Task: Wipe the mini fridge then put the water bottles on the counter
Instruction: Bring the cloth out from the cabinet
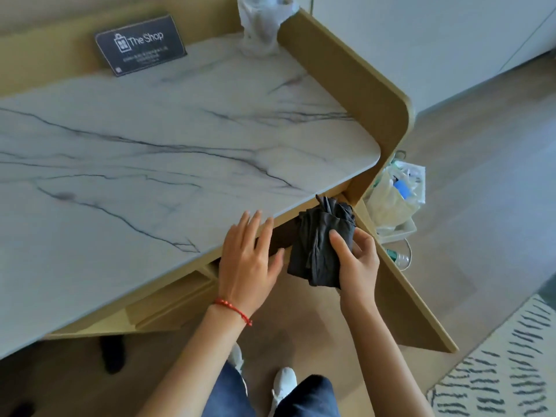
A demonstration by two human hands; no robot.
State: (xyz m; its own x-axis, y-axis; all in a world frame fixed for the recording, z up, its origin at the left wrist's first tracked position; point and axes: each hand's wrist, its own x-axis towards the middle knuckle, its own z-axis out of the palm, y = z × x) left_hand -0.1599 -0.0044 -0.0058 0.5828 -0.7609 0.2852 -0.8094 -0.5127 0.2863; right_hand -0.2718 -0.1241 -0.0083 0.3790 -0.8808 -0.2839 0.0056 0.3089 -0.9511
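Note:
A white marble counter (168, 152) with dark veins fills the upper left. My right hand (358, 260) grips a bunched dark grey cloth (319, 245) just below the counter's front edge. My left hand (249, 257) is open beside the cloth, its fingertips reaching under the counter lip toward a dark panel (281, 239). Whether that panel is the mini fridge I cannot tell. On the floor to the right lies a clear water bottle (398, 257), partly hidden by the tan side panel (403, 296).
A black "The Shop" sign (140, 45) leans at the counter's back. Crumpled clear plastic (261, 22) sits at the back right corner. A small bin with plastic bags (397, 197) stands on the floor. A patterned rug (505, 374) lies at lower right. My feet (282, 383) are below.

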